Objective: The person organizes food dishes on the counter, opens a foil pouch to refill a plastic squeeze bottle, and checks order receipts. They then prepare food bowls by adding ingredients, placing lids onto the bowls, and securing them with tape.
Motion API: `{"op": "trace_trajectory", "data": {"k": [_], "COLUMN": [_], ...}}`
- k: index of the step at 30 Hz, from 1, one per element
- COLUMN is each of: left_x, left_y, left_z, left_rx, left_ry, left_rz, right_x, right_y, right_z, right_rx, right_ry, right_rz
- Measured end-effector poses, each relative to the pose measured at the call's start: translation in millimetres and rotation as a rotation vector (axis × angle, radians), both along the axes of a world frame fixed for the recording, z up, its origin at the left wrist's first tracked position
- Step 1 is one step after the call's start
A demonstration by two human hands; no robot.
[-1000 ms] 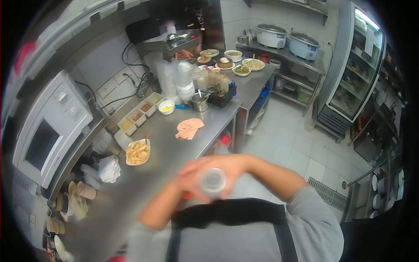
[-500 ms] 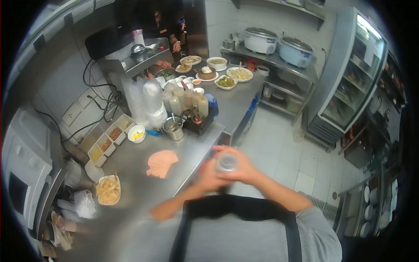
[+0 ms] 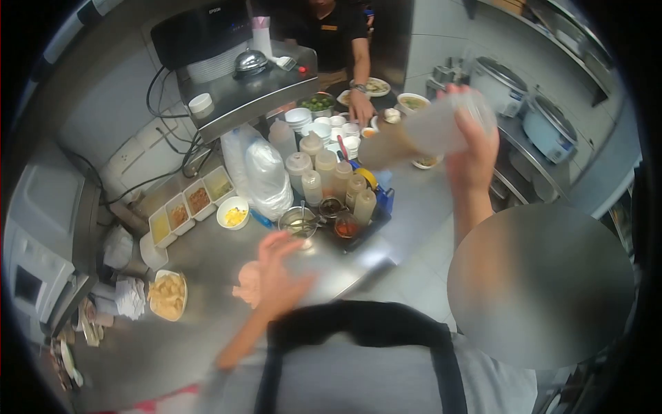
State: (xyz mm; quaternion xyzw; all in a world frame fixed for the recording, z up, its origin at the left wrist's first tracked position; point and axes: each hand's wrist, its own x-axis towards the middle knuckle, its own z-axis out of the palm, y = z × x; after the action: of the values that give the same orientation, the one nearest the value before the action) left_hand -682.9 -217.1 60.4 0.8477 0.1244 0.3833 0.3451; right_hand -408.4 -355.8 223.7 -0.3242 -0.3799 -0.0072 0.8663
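Observation:
My right hand (image 3: 474,141) is raised over the counter, wrapped round a translucent plastic container (image 3: 431,127) blurred by motion. The container lies tilted almost on its side, with brownish contents at its left end. Lower down, my left hand (image 3: 281,272) has its fingers apart and curved. It hovers by the pink cloth (image 3: 246,286) and partly covers it. A faint translucent smear shows beside its fingers; I cannot make out what it is. Just beyond that hand stands a metal pot (image 3: 298,219) with utensils in it.
Squeeze bottles (image 3: 324,172) crowd a dark caddy. Left of them are a plastic bag roll (image 3: 265,183), a bowl of yellow bits (image 3: 233,214), ingredient tubs (image 3: 179,215) and a dish of pale chips (image 3: 167,295). Across the counter a person's hand (image 3: 360,107) reaches among cups and dishes.
My hands were together round the container and have parted. The right lifted it up and tilted it; the left moved over by the pink cloth. The view has shifted.

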Motion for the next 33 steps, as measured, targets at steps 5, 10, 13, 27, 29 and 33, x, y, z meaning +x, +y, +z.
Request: {"op": "trace_trajectory", "data": {"k": [5,10,13,27,29,33], "left_x": [-47.1,-42.5,-30.5,38.4,21.5,-25.0], "left_y": [-10.5,-68.9,-101.0,27.0,66.4,131.0], "left_z": [-34.1,-18.6,-17.7,-148.6,-199.6,-185.3], "left_rx": [-0.099,-0.18,-0.149,-0.375,-0.172,-0.142], "left_ry": [-0.026,-0.089,-0.012,0.86,0.829,0.828], "left_rz": [0.426,0.835,1.003,1.516,1.516,1.236], "right_x": [95.7,158.1,170.0,230.1,219.4,242.0], "right_y": [156.6,318.0,367.2,420.6,361.1,288.8], "right_z": [-18.5,-88.8,-135.6,-170.1,-122.7,-88.1], "right_rx": [-0.036,-0.313,-0.454,-0.709,-0.662,-0.558], "right_ry": [-0.074,-0.093,-0.06,-0.213,-0.078,-0.21], "right_rz": [0.024,0.037,0.355,0.596,0.507,0.422]}}
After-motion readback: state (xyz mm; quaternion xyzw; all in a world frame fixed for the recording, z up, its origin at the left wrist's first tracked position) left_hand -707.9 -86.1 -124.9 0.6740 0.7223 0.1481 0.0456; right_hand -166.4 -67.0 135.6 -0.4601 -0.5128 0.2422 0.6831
